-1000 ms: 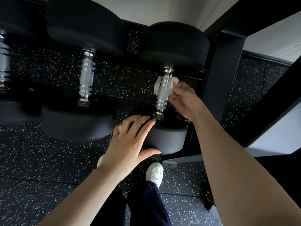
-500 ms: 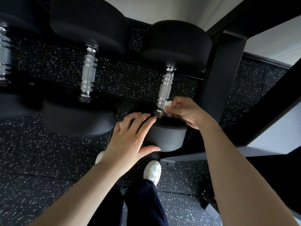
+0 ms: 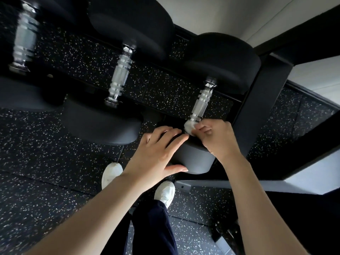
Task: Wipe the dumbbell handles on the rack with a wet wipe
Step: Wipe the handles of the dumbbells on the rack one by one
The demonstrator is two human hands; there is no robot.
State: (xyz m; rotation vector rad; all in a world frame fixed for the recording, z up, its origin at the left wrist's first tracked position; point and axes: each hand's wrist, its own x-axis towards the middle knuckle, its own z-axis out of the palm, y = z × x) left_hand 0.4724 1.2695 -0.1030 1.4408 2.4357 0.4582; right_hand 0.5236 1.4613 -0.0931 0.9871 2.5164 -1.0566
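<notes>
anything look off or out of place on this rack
Nothing stands out. The three chrome-handled black dumbbells sit in line on the rack; the right hand pinches the white wet wipe at the rightmost handle's near end.

Black white-flecked rubber floor — pale wall behind, lit softly from above.

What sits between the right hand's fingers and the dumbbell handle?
In the head view, the wet wipe, pinched by the right hand against the near end of the handle.

Left hand flat, fingers straight, thumb spread. Right hand curled, fingertips pinching.
</notes>
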